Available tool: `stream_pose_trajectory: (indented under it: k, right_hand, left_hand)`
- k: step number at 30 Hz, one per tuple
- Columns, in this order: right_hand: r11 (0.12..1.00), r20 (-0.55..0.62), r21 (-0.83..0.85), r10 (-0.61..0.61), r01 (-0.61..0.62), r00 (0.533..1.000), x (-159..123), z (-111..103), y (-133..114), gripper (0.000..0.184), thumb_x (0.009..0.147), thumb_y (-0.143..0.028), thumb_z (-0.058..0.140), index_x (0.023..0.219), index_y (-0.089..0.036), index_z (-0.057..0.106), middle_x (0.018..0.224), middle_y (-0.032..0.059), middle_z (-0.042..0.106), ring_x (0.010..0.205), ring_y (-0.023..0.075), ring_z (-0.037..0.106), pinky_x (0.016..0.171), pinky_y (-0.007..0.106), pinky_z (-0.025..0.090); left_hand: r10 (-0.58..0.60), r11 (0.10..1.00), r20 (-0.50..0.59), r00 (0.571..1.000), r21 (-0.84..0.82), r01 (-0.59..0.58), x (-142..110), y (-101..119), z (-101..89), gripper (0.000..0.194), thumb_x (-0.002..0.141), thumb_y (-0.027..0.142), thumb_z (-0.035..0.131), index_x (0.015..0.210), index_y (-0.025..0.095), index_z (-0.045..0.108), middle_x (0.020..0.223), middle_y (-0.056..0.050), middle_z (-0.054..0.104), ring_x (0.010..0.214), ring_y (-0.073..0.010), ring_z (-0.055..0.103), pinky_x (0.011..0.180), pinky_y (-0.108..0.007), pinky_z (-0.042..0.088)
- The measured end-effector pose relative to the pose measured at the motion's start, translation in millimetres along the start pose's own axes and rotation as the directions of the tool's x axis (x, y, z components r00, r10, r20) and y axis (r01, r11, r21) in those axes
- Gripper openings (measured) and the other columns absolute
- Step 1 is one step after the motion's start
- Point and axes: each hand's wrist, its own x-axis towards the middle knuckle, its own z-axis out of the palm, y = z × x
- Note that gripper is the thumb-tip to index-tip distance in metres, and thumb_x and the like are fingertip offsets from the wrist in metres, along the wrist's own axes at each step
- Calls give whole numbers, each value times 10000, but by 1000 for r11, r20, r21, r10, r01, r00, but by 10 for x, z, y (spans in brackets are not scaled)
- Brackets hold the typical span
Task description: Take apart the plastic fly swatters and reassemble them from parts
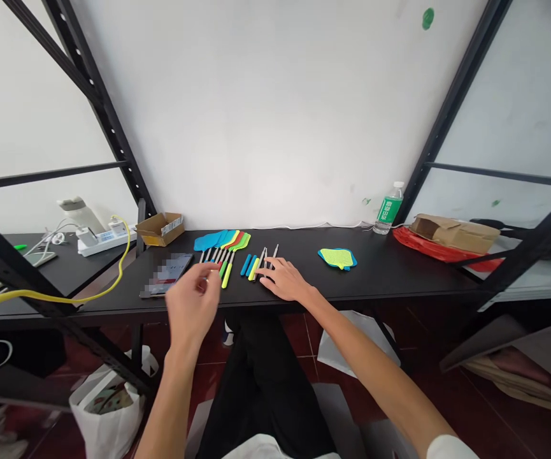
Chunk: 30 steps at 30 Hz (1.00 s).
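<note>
A row of fly swatters (pixel 228 241) with blue, yellow, red and green heads lies fanned on the black table, their handles toward me. My left hand (pixel 193 299) is above the table's front edge by these handles, its fingers curled together; whatever may be between them is hidden. Fingers spread, my right hand (pixel 282 279) rests over several thin silver rods (pixel 262 260), touching them. Just left of the rods are loose blue handles (pixel 246 264) and yellow handles (pixel 253 268). Farther right, loose swatter heads (pixel 337 257) are stacked, yellow over blue.
A phone (pixel 167 274) and an open cardboard box (pixel 160 228) are on the left. A water bottle (pixel 389 208) stands at the back right, near a brown paper package (pixel 454 234) on red plastic. Black shelf posts flank the table; a yellow cable (pixel 98 294) crosses at left.
</note>
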Motion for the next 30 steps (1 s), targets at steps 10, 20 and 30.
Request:
stream_pose_trajectory:
  k: [10,20,30]
  right_hand:
    - [1000,-64,18,0,2,998,-25,-22,-41,314,999,-415,480,1203,-287,681,1344,83,542,1205,253,494,986,387,416]
    - [967,-164,-13,249,-255,954,-31,59,-48,225,969,-251,497,979,-209,718,1055,108,601,972,235,560,808,335,482]
    - [887,-228,-41,439,-459,869,-44,82,-16,173,926,-213,517,942,-211,689,1004,115,562,901,243,553,684,329,457]
  left_hand:
    - [-59,928,263,963,369,-44,248,-117,515,373,923,391,459,1200,204,624,1176,-154,668,998,-335,659,745,-383,503]
    - [-65,940,293,954,339,-40,211,-46,570,338,940,291,379,1216,199,551,895,-123,697,859,-319,697,713,-368,485]
    - [7,948,363,932,294,-122,212,-73,591,413,893,285,422,1291,224,517,833,-88,681,826,-293,680,690,-337,468]
